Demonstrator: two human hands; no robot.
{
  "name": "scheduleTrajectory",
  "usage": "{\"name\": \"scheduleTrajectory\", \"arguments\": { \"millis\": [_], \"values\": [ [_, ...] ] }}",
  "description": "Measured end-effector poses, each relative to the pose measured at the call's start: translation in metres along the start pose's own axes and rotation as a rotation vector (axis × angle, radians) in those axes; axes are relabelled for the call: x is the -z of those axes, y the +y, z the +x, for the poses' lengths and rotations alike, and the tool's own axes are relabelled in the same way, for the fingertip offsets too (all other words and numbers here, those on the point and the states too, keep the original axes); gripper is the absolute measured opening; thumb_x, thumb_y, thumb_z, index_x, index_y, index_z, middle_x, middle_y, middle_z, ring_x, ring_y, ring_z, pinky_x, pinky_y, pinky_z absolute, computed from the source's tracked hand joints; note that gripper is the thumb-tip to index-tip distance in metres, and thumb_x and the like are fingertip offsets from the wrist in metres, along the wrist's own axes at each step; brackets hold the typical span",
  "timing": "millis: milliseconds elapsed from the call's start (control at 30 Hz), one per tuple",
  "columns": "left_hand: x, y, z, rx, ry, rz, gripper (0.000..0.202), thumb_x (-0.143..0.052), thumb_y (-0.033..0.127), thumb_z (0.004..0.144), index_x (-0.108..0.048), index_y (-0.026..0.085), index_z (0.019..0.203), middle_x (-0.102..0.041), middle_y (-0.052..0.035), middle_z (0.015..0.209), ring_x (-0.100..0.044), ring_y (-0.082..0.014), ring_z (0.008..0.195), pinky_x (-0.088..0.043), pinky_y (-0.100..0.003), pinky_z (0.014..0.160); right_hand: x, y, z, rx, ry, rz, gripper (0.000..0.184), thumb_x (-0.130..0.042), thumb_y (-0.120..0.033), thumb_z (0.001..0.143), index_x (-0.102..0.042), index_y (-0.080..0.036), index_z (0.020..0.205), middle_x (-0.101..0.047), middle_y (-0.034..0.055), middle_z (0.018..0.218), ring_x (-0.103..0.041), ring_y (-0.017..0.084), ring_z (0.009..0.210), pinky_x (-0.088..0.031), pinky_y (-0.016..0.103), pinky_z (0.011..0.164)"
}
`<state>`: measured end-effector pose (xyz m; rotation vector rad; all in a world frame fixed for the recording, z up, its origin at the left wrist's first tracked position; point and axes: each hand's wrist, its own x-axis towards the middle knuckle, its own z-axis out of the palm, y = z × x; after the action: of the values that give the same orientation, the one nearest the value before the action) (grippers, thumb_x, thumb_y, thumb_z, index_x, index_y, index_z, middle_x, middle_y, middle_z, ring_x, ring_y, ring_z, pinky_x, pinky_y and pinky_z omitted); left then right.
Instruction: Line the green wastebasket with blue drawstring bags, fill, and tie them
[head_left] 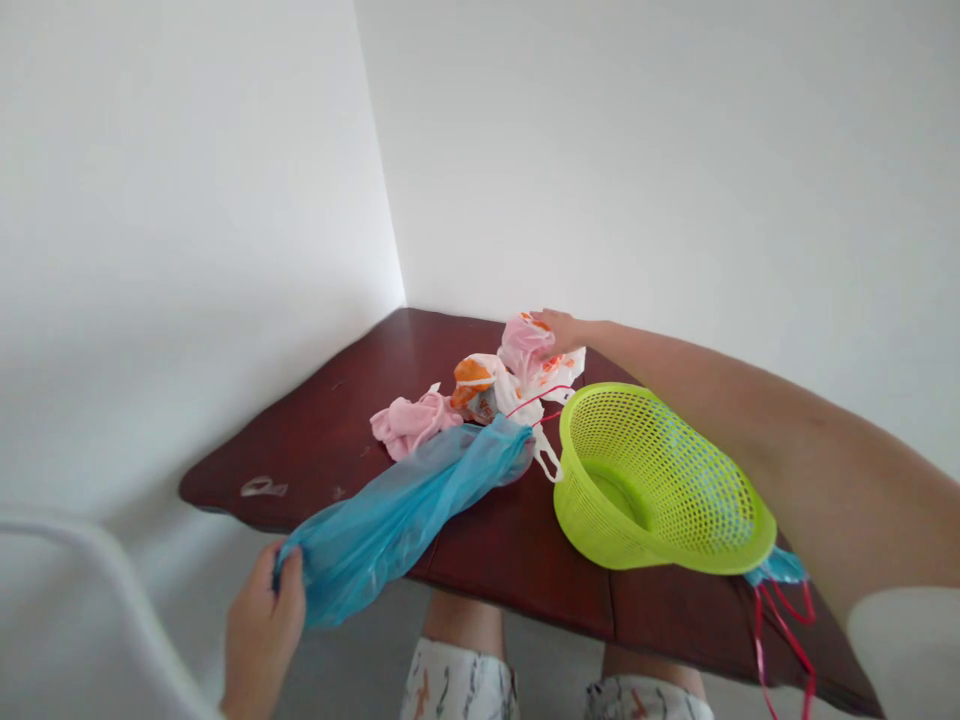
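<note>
Gripping blue bag [397,520] — R hand [559,333] on pink bag [521,345]

My bare left hand [262,630] sits low and close to me, its fingers [291,585] curled inward in a firm grip. My long bare right arm [787,450] stretches far forward across my front, ending in my right hand [559,332], fingers extended and pointing away, well beyond my left.

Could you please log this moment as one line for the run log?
left hand holds blue plastic bag | right hand touches crumpled pink plastic bag | nearby: green basket
</note>
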<state>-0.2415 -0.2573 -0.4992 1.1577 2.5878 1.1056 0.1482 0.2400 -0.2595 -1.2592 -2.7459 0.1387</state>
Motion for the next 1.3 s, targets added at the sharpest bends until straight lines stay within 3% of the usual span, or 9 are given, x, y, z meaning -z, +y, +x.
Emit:
{"name": "scheduleTrajectory", "arguments": {
  "millis": [167, 333, 500, 700, 833, 967, 1133, 1233, 1300],
  "values": [
    [-0.012, -0.012, -0.02, -0.109, 0.062, -0.137, 0.073, -0.051, 0.059, 0.106, -0.032, 0.053, 0.176, -0.076, -0.0059, 0.156, -0.074, -0.05, 0.151, -0.065, -0.069, 0.121, -0.025, -0.004, -0.014, 0.001, -0.162, 0.046, 0.128, -0.101, -0.073, 0.076, -0.052, -0.017, 0.181, -0.064, 0.0241, 0.176, -0.065, 0.045, 0.161, -0.053, 0.06, 0.136],
    [-0.021, -0.003, -0.02, -0.382, 0.0, 0.029, 0.124, -0.088, 0.069, 0.08, -0.022, 0.046, 0.183, -0.048, -0.0178, 0.191, -0.049, -0.0615, 0.172, -0.046, -0.078, 0.141, -0.01, -0.012, -0.03, 0.075, -0.106, 0.041, 0.098, -0.088, -0.068, 0.094, -0.059, -0.024, 0.176, -0.066, 0.0172, 0.177, -0.063, 0.042, 0.164, -0.048, 0.057, 0.141],
    [-0.011, -0.002, 0.002, -0.386, -0.128, -0.013, 0.074, -0.074, 0.051, 0.097, -0.051, 0.047, 0.167, -0.072, -0.0096, 0.167, -0.07, -0.0505, 0.157, -0.052, -0.068, 0.139, 0.036, -0.039, -0.064, 0.09, 0.008, -0.012, 0.08, -0.072, -0.053, 0.109, -0.052, -0.022, 0.18, -0.056, 0.0214, 0.185, -0.053, 0.049, 0.172, -0.041, 0.069, 0.144],
    [0.041, 0.017, 0.007, -0.198, -0.083, -0.009, 0.048, -0.063, 0.041, 0.092, -0.076, 0.032, 0.138, -0.088, -0.0059, 0.136, -0.085, -0.0415, 0.121, -0.07, -0.054, 0.106, 0.081, -0.122, -0.209, 0.341, 0.287, -0.144, 0.046, -0.056, -0.05, 0.121, -0.071, -0.028, 0.159, -0.082, 0.0153, 0.15, -0.08, 0.043, 0.134, -0.061, 0.068, 0.122],
    [0.078, 0.068, -0.007, -0.192, 0.242, -0.192, 0.042, -0.067, 0.035, 0.085, -0.086, 0.025, 0.121, -0.086, -0.003, 0.099, -0.074, -0.0257, 0.076, -0.059, -0.034, 0.067, 0.062, -0.188, -0.315, 0.481, 0.41, 0.011, 0.048, -0.065, -0.034, 0.119, -0.066, -0.026, 0.167, -0.08, 0.0133, 0.158, -0.077, 0.036, 0.145, -0.063, 0.06, 0.128],
    [0.116, 0.136, -0.024, -0.447, 0.486, -0.568, 0.01, -0.08, 0.024, 0.08, -0.083, 0.023, 0.09, -0.083, -0.0012, 0.089, -0.074, -0.0207, 0.077, -0.056, -0.026, 0.067, 0.0, -0.236, -0.367, 0.532, 0.448, 0.231, 0.092, -0.081, -0.039, 0.113, -0.035, -0.015, 0.189, -0.054, 0.0186, 0.188, -0.049, 0.032, 0.178, -0.046, 0.051, 0.147],
    [0.174, 0.221, -0.054, -0.997, -0.299, -0.491, 0.021, -0.072, 0.036, 0.108, -0.091, 0.026, 0.106, -0.087, -0.0056, 0.092, -0.081, -0.0233, 0.076, -0.062, -0.03, 0.07, -0.078, -0.277, -0.333, 0.522, 0.674, 0.42, 0.147, -0.1, -0.055, 0.098, 0.003, -0.017, 0.196, -0.025, 0.0262, 0.2, -0.015, 0.04, 0.19, -0.015, 0.071, 0.153],
    [0.204, 0.251, -0.076, -0.995, -0.578, -0.457, 0.031, -0.07, 0.053, 0.114, -0.092, 0.033, 0.106, -0.086, -0.0056, 0.087, -0.08, -0.0259, 0.073, -0.065, -0.036, 0.071, -0.098, -0.307, -0.298, 0.577, 0.68, 0.56, 0.139, -0.091, -0.05, 0.102, 0.008, -0.023, 0.196, -0.041, 0.0255, 0.194, -0.035, 0.042, 0.184, -0.004, 0.077, 0.151],
    [0.218, 0.257, -0.087, -0.928, -0.649, -0.472, 0.033, -0.072, 0.057, 0.113, -0.093, 0.036, 0.1, -0.084, -0.0061, 0.082, -0.078, -0.0278, 0.07, -0.066, -0.039, 0.068, -0.106, -0.328, -0.286, 0.645, 0.56, 0.7, 0.127, -0.087, -0.046, 0.101, -0.005, -0.024, 0.195, -0.064, 0.0211, 0.179, -0.063, 0.038, 0.165, -0.018, 0.071, 0.15]
  ]
}}
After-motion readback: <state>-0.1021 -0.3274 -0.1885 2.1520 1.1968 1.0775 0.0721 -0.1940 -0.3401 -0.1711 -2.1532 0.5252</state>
